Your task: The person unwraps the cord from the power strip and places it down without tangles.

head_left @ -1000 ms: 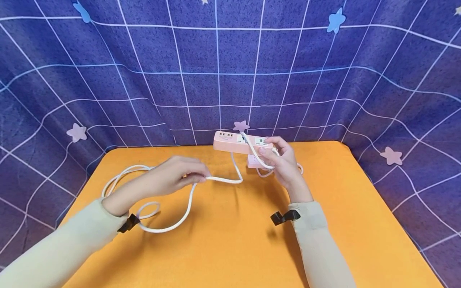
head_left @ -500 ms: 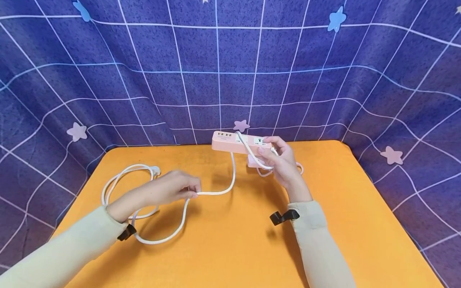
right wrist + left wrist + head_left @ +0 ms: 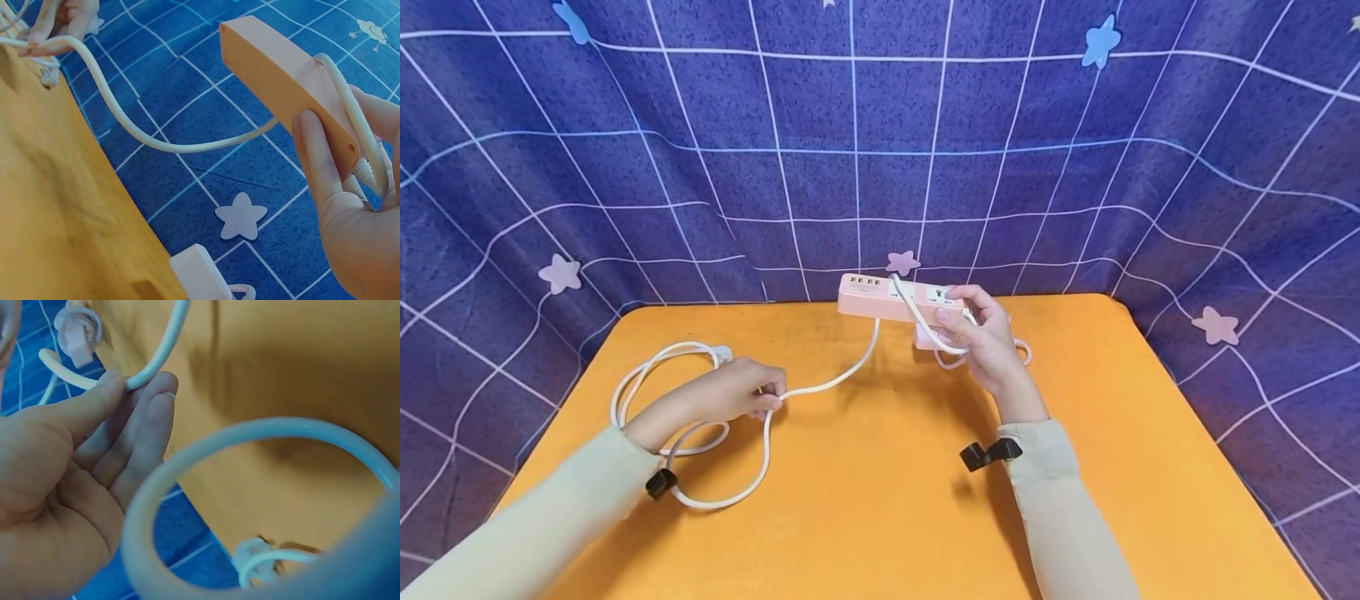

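My right hand (image 3: 994, 346) grips one end of a pink power strip (image 3: 868, 304), raised above the table with its sockets and USB ports facing up. Its white cord (image 3: 827, 385) leaves the right end, loops over the top, then drops behind the strip toward the left. Between thumb and fingertips, my left hand (image 3: 726, 393) pinches that cord; the pinch shows close up in the left wrist view, where the left hand (image 3: 94, 444) has its palm in sight. From the pinch the cord falls into a wide loop near the left wrist. The right wrist view shows the strip's underside (image 3: 269, 81).
Coiled cord (image 3: 625, 383) lies at the table's left with a white plug (image 3: 722, 354). Behind the right hand sits a pale pink block (image 3: 928, 337) with its own cable (image 3: 1026, 354). A blue curtain (image 3: 880, 183) with stars stands behind the orange table (image 3: 887, 500).
My left hand has moved left and slightly down, drawing the cord out toward the left. The white plug has come into view behind it. My right hand and the power strip have shifted very slightly left.
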Tool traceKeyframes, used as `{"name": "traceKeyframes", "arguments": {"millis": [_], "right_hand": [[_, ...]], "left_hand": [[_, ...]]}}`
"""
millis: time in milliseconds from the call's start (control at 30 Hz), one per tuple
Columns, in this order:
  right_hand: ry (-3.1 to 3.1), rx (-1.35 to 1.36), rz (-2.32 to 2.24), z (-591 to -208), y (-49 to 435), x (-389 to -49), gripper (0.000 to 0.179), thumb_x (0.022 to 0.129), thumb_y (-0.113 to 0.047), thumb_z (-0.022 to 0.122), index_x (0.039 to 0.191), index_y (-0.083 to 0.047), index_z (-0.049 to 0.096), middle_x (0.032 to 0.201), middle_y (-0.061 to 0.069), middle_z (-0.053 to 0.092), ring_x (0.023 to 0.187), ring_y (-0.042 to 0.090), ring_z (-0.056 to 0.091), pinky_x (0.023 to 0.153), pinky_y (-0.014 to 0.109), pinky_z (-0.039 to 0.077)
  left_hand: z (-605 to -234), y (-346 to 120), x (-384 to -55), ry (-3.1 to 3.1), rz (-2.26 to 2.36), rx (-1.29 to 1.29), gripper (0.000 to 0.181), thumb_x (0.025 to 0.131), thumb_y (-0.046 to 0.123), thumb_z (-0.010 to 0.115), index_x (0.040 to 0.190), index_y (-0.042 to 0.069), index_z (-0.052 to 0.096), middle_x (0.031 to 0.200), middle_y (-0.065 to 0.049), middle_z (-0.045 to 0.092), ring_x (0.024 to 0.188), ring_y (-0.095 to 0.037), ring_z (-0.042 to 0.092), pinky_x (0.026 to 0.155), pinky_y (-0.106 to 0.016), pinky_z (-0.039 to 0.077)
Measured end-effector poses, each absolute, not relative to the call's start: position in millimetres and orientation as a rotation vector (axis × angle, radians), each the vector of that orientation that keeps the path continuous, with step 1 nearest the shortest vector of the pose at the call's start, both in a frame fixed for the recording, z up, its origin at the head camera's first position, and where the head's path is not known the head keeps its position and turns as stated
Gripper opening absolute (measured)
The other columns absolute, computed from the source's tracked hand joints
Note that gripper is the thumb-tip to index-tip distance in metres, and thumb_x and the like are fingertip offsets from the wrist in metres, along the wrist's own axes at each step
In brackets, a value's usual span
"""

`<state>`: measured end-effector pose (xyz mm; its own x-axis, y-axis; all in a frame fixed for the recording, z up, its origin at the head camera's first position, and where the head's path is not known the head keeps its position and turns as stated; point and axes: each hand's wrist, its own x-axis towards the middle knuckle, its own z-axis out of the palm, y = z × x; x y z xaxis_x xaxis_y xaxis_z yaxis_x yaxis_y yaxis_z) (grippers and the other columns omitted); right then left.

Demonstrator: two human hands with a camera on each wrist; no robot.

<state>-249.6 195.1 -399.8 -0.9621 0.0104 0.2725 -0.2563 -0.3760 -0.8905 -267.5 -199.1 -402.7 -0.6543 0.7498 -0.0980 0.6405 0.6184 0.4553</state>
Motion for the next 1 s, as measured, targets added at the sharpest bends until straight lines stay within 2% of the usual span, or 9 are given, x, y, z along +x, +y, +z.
{"name": "traceKeyframes", "arguments": {"millis": [167, 333, 500, 567, 733, 867, 1000], "right_hand": [[-1.650, 0.344, 2.464, -399.5, 194.2, -248.9, 0.028, 0.093, 0.004, 0.069, 0.103, -0.022, 0.070, 0.113, 0.003, 0.059, 0.098, 0.017, 0.063, 0.069, 0.024, 0.061], [-1.644, 0.358, 2.469, -400.0, 193.9, -249.7, 0.029, 0.093, 0.006, 0.068, 0.103, -0.021, 0.070, 0.114, 0.003, 0.060, 0.100, 0.017, 0.063, 0.071, 0.024, 0.061], [-1.645, 0.350, 2.474, -400.4, 194.4, -250.0, 0.029, 0.093, 0.007, 0.068, 0.103, -0.021, 0.070, 0.117, 0.003, 0.060, 0.100, 0.017, 0.063, 0.070, 0.023, 0.061], [-1.646, 0.348, 2.469, -400.4, 194.5, -250.4, 0.030, 0.093, 0.007, 0.068, 0.103, -0.021, 0.070, 0.119, 0.003, 0.060, 0.101, 0.016, 0.062, 0.071, 0.023, 0.061], [-1.669, 0.365, 2.470, -400.5, 194.5, -250.8, 0.029, 0.094, 0.008, 0.067, 0.104, -0.019, 0.069, 0.118, 0.004, 0.059, 0.101, 0.016, 0.062, 0.072, 0.023, 0.061], [-1.688, 0.366, 2.482, -401.3, 195.2, -250.2, 0.029, 0.093, 0.008, 0.068, 0.104, -0.019, 0.069, 0.118, 0.004, 0.059, 0.101, 0.016, 0.063, 0.072, 0.023, 0.062], [-1.693, 0.346, 2.473, -401.9, 194.4, -250.9, 0.031, 0.092, 0.008, 0.069, 0.103, -0.021, 0.069, 0.120, 0.003, 0.059, 0.101, 0.016, 0.062, 0.072, 0.023, 0.061]], "left_hand": [[-409.6, -208.6, -275.0, 2.599, 0.561, 1.063, 0.018, 0.101, 0.010, 0.072, 0.085, 0.014, 0.065, 0.068, 0.005, 0.064, 0.062, -0.003, 0.053, 0.061, -0.022, 0.043], [-421.7, -213.9, -282.9, 2.623, 0.551, 1.007, 0.020, 0.100, 0.011, 0.074, 0.082, 0.015, 0.066, 0.068, 0.004, 0.066, 0.064, -0.004, 0.058, 0.061, -0.022, 0.046], [-421.5, -212.9, -283.6, 2.572, 0.518, 1.033, 0.012, 0.102, 0.017, 0.073, 0.090, 0.018, 0.071, 0.072, 0.009, 0.068, 0.066, -0.005, 0.059, 0.065, -0.024, 0.047], [-411.4, -213.0, -282.4, 2.540, 0.498, 1.045, 0.007, 0.102, 0.022, 0.073, 0.100, 0.016, 0.073, 0.080, 0.011, 0.070, 0.073, -0.005, 0.061, 0.070, -0.026, 0.049], [-360.8, -210.1, -272.0, 2.483, 0.477, 1.039, 0.031, 0.102, 0.030, 0.072, 0.124, 0.007, 0.072, 0.098, 0.007, 0.076, 0.092, -0.008, 0.070, 0.083, -0.033, 0.057], [-320.5, -201.5, -260.6, 2.523, 0.462, 1.063, 0.034, 0.103, 0.031, 0.072, 0.127, 0.007, 0.071, 0.098, 0.007, 0.077, 0.091, -0.009, 0.071, 0.083, -0.036, 0.058], [-303.3, -186.2, -253.3, 2.643, 0.492, 1.096, 0.030, 0.102, 0.030, 0.073, 0.124, 0.010, 0.073, 0.097, 0.008, 0.077, 0.090, -0.006, 0.071, 0.083, -0.035, 0.059]]}}
